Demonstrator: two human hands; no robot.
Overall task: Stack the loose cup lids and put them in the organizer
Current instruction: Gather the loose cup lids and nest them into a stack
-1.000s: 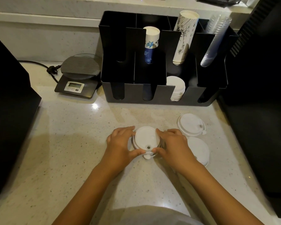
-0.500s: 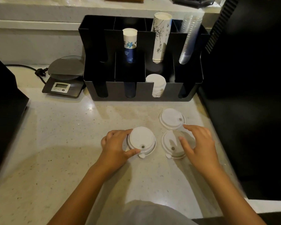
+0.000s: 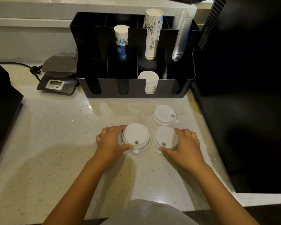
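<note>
A short stack of white cup lids (image 3: 135, 136) rests on the speckled counter, and my left hand (image 3: 111, 142) grips it from the left side. Just to its right lies a single white lid (image 3: 163, 138), with my right hand (image 3: 186, 144) closed around its right edge, thumb at the front. Another loose lid (image 3: 165, 114) lies behind that one, untouched. The black organizer (image 3: 135, 90) stands at the back, with a stack of white lids (image 3: 148, 82) in its third front slot.
The organizer's back row holds a blue-printed paper cup stack (image 3: 121, 41), a taller white cup stack (image 3: 152, 34) and clear plastic cups (image 3: 181, 34). A grey digital scale (image 3: 58, 75) sits left of it. Dark appliances flank the counter: right (image 3: 243, 95), left (image 3: 2, 98).
My right hand left the stack, moved right and closed on the near loose lid. My left hand stayed on the stack. The camera view shifted.
</note>
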